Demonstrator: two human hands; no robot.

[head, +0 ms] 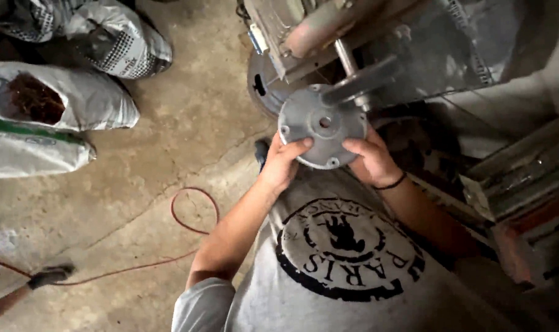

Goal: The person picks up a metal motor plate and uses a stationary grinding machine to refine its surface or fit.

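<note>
Both hands, left (283,163) and right (371,161), gripped a round grey metal plate (322,126) above a cracked concrete floor (193,123) strewn with sacks (76,98) and red cable (193,209)

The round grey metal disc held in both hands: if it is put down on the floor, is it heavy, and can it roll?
The disc looks like thick cast metal, so probably stiff and heavy for its size. Both hands, left and right, grip its rim. On edge it would likely roll; flat, it should stay.

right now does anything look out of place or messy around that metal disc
The round metal disc sits squarely between both hands. On the floor, a thin red cord trails loose, and a sack lies open showing brown contents.
</note>
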